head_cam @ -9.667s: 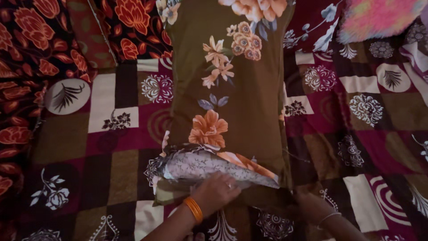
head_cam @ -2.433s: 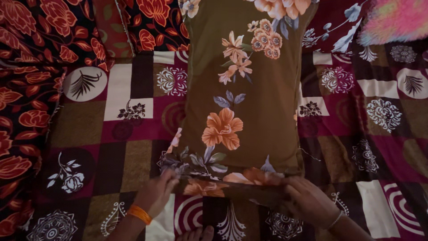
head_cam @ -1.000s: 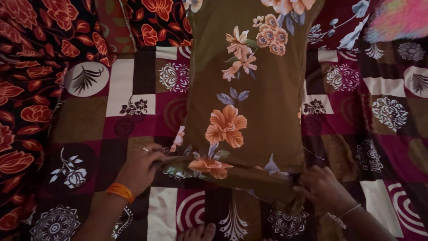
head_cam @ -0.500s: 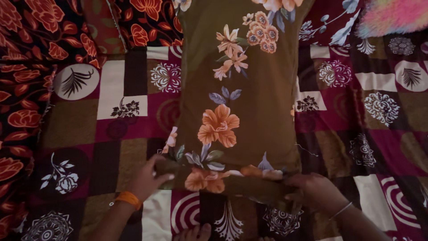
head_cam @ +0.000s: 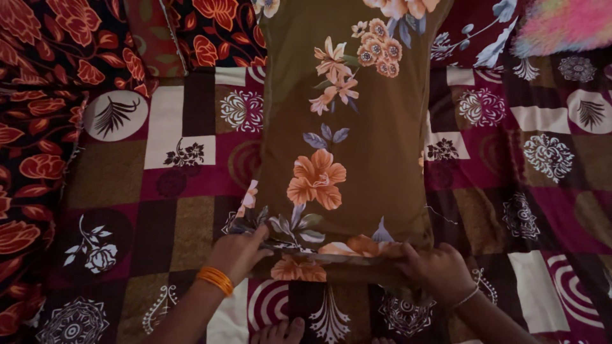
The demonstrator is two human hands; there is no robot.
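- Pillow (head_cam: 357, 121), one only, in an olive-brown cover with orange and peach flowers, lies lengthwise in the middle of the bed; its far end goes out of view at the top and its open end points to the person.
- Left hand (head_cam: 239, 253), with orange bangles (head_cam: 215, 279) on the wrist, lies on the near left corner of the pillow, fingers bent and pinching the edge of the cover.
- Right hand (head_cam: 437, 271), with one thin bracelet (head_cam: 464, 298), is at the near right corner, fingers curled on the loose flap (head_cam: 331, 267) of the cover.
- Both hands touch the same near edge, well apart from each other.
- Bedsheet (head_cam: 172, 185), one, a patchwork print in maroon, brown and cream squares, carries the pillow.
- Two dark cushions (head_cam: 38, 146) with red flowers lie at the left edge and far left corner of the bed.
- One fluffy pink thing (head_cam: 561, 25) is at the far right corner.
- Toes (head_cam: 277, 331) show at the near edge, between the arms.
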